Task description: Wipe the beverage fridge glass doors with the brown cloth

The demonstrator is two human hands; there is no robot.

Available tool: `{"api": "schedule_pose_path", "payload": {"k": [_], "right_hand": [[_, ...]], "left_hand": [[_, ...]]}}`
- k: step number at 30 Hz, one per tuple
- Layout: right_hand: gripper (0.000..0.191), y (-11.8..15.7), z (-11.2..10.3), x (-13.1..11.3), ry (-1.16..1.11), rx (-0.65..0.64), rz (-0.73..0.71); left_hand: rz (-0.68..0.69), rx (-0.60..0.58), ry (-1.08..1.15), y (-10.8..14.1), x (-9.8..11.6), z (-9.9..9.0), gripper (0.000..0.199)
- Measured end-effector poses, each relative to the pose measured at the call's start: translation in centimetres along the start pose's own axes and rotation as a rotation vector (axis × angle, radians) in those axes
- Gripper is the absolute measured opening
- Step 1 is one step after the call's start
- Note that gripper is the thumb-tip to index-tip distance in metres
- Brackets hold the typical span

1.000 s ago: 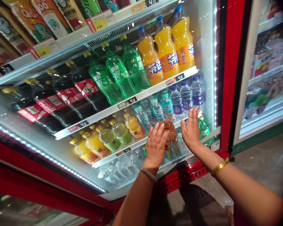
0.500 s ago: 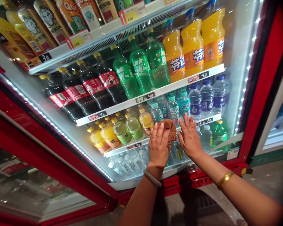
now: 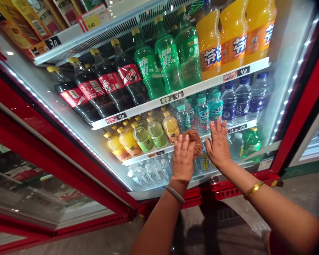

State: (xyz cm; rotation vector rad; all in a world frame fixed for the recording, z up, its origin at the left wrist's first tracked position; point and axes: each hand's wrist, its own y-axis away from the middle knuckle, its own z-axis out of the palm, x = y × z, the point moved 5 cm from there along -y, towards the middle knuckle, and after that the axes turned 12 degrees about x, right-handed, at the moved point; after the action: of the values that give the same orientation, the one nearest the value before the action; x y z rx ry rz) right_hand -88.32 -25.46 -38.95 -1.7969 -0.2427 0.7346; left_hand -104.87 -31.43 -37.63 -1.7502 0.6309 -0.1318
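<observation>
A bunched brown cloth (image 3: 197, 143) lies against the glass front of a lit drinks cooler, in front of the lower shelves. My left hand (image 3: 184, 157) presses on it, fingers stretched upward, covering part of the cloth; a grey bangle circles that wrist. Just to the right, my right hand (image 3: 218, 143) rests flat on the glass with its fingers apart and nothing under them that shows. A gold bracelet (image 3: 253, 190) is on the right wrist. Behind the hands is a shelf edge (image 3: 238, 128) with clear water bottles.
Cola bottles (image 3: 106, 79), green bottles (image 3: 168, 58) and orange bottles (image 3: 235, 40) stand on the middle shelf, small juice bottles (image 3: 142, 136) below. A red frame (image 3: 284, 141) borders the glass at right. Another red-framed cooler (image 3: 95, 184) stands at left. Grey floor (image 3: 303, 205) shows below.
The view has shifted, with the shelves appearing a little larger and higher. Both hands appear slightly higher and further right, still against the glass, the cloth still at my left hand.
</observation>
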Motion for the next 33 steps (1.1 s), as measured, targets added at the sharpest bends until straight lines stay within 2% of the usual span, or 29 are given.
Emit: {"api": "schedule_pose_path", "payload": {"k": [2, 4, 8, 10, 16, 18, 21, 23, 28, 30, 33], "right_hand": [[0.087, 0.0, 0.1, -0.1, 0.001, 0.016, 0.023], [0.086, 0.0, 0.2, -0.2, 0.000, 0.028, 0.040], [0.087, 0.0, 0.3, -0.5, -0.003, 0.031, 0.049], [0.088, 0.1, 0.4, -0.7, 0.005, 0.030, 0.046], [0.084, 0.7, 0.8, -1.8, 0.012, 0.003, 0.041], [0.083, 0.8, 0.9, -2.0, 0.010, -0.017, 0.039], [0.083, 0.9, 0.9, -2.0, 0.014, -0.019, 0.034], [0.083, 0.9, 0.9, -1.8, 0.010, -0.010, 0.030], [0.083, 1.0, 0.9, -1.4, -0.039, -0.012, 0.036], [0.082, 0.9, 0.9, -1.5, -0.042, -0.011, 0.039], [0.083, 0.8, 0.9, -1.8, -0.029, -0.006, 0.047]], "left_hand": [[0.114, -0.060, 0.028, 1.0, 0.8, 0.4, 0.046], [0.160, -0.081, 0.046, 1.3, 0.5, 0.0, 0.042], [-0.020, 0.011, 0.025, 0.0, -2.4, -2.2, 0.051], [-0.084, 0.030, 0.015, -0.3, -2.6, -2.4, 0.056], [0.026, -0.056, 0.041, -0.4, 0.1, -0.3, 0.056], [-0.004, -0.023, 0.058, -1.4, -0.4, -0.8, 0.054], [-0.136, 0.076, 0.053, -2.9, -1.9, -2.0, 0.053], [-0.166, 0.102, 0.044, -3.0, -1.8, -2.0, 0.051], [0.053, -0.068, 0.105, -1.5, 1.2, 0.4, 0.051], [0.036, -0.071, 0.110, -2.2, 0.8, 0.1, 0.050], [-0.086, 0.022, 0.095, -4.5, -0.7, -1.2, 0.054]]}}
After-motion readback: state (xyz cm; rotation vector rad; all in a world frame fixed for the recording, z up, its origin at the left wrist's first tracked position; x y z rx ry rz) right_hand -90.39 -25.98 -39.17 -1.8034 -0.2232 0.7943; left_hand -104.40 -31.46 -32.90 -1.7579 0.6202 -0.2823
